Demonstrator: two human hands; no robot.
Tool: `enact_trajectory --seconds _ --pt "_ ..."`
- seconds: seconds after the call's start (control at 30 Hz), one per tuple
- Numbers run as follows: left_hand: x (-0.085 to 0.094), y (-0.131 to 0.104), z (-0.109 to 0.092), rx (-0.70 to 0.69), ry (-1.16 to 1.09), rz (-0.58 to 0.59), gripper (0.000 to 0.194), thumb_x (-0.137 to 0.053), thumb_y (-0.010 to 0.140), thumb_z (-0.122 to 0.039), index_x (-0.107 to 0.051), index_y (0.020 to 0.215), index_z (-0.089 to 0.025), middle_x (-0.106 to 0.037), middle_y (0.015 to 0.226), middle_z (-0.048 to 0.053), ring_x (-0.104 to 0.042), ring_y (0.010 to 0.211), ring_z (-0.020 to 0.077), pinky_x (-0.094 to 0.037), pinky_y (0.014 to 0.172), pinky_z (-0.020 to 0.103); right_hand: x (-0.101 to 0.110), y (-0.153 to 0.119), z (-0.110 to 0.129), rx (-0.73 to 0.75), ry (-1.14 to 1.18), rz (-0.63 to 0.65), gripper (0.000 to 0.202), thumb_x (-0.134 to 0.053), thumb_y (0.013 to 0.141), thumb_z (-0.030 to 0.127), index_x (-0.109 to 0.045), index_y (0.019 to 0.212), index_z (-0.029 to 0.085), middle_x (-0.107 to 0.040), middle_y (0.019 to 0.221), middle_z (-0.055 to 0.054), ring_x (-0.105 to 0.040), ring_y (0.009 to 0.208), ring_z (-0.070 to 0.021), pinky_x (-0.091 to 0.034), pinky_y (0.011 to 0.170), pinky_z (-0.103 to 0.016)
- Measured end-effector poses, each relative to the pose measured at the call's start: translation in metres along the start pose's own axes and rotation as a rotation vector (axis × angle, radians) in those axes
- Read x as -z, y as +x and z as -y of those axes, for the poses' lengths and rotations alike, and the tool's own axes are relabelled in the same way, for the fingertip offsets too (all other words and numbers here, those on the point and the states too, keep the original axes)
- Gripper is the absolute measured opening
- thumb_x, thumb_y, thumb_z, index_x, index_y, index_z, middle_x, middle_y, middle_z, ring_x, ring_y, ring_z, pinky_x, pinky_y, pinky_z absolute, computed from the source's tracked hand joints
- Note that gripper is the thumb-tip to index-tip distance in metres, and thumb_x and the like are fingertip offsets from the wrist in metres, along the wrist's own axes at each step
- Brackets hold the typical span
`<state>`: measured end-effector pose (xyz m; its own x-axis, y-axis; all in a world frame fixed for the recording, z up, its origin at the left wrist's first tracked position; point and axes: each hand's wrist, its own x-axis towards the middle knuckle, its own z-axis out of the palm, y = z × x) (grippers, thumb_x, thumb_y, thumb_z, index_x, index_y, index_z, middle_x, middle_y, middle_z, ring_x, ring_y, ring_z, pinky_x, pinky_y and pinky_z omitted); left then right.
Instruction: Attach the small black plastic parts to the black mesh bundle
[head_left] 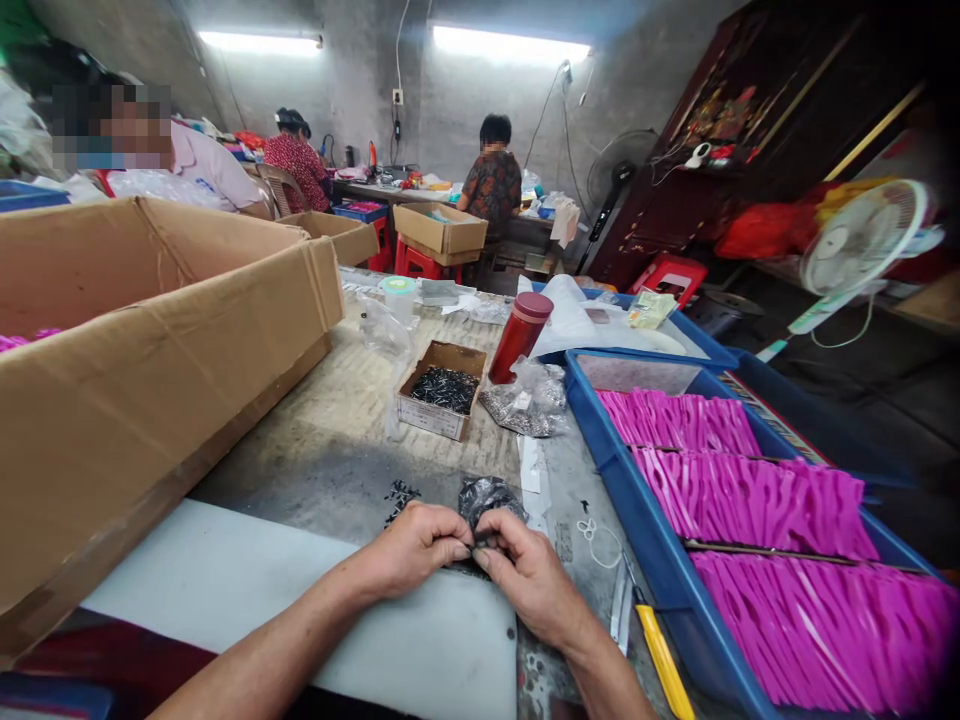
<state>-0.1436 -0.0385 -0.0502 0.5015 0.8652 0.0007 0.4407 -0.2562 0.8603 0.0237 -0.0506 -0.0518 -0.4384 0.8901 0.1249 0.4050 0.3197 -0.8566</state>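
My left hand (424,545) and my right hand (521,570) meet over the near part of the table, thumbs and forefingers pinched together. Something small and dark is between the fingertips, too small to make out. Just behind them lies a black plastic bag (487,495). A little pile of black pieces (400,500) is beyond my left hand. Farther back, a small cardboard box (435,418) holds many black pins (446,388). To its right are a clear bag of silvery parts (531,402) and a red bottle (517,340) with a pink lid.
A large cardboard box (150,370) fills the left side. At right, a blue crate (630,500) holds rows of magenta strips (750,500); a yellow-handled tool (664,660) and white cord (598,540) lie beside it. Several people sit farther back. A white fan (862,240) stands at right.
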Motion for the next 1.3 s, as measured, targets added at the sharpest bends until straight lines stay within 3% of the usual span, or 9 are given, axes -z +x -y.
enact_trajectory --seconds 0.7,0.93,1.03,1.13,1.3 --pt "-0.001 -0.001 0.001 0.022 -0.028 0.010 0.013 -0.050 0.070 -0.011 -0.062 0.066 -0.013 -0.056 0.060 -0.002 -0.047 0.056 0.0085 -0.035 0.054 0.015 -0.002 0.002 -0.002 -0.099 0.078 0.026 0.012 -0.046 0.071 0.010 -0.047 0.079 0.019 -0.044 0.059 0.006 -0.042 0.056 -0.0096 -0.033 0.052 -0.019" --pt "0.001 -0.001 -0.001 0.124 -0.262 -0.056 0.010 -0.051 0.067 -0.017 -0.058 0.062 -0.011 -0.047 0.051 -0.004 -0.040 0.050 0.0072 -0.032 0.049 0.016 -0.004 0.001 -0.007 -0.092 0.088 -0.056 0.018 -0.047 0.073 0.016 -0.049 0.090 0.019 -0.049 0.062 0.004 -0.046 0.057 -0.0113 -0.036 0.053 -0.020" --pt "0.016 0.001 -0.006 0.194 -0.418 -0.155 0.013 -0.053 0.065 -0.024 -0.055 0.064 -0.011 -0.045 0.049 -0.004 -0.039 0.045 0.0068 -0.031 0.045 0.017 -0.004 0.001 -0.011 -0.077 0.077 -0.150 0.017 -0.047 0.075 0.022 -0.052 0.091 0.018 -0.052 0.062 0.002 -0.048 0.056 -0.0120 -0.038 0.052 -0.021" --pt "0.043 0.013 -0.013 0.196 -0.412 -0.297 0.015 -0.055 0.062 -0.026 -0.053 0.067 -0.011 -0.047 0.051 -0.004 -0.041 0.044 0.0067 -0.033 0.045 0.017 -0.003 0.002 -0.014 -0.066 0.085 -0.253 0.017 -0.046 0.076 0.027 -0.056 0.085 0.017 -0.054 0.062 0.000 -0.050 0.055 -0.0128 -0.040 0.051 -0.021" --pt "0.092 0.061 -0.013 0.125 0.066 -0.515 0.011 -0.049 0.064 -0.020 -0.055 0.061 -0.012 -0.047 0.049 -0.004 -0.043 0.046 0.0081 -0.034 0.045 0.018 -0.003 0.002 -0.016 -0.031 0.045 -0.332 0.019 -0.044 0.078 0.030 -0.057 0.081 0.017 -0.060 0.069 -0.003 -0.056 0.063 -0.0156 -0.044 0.056 -0.021"
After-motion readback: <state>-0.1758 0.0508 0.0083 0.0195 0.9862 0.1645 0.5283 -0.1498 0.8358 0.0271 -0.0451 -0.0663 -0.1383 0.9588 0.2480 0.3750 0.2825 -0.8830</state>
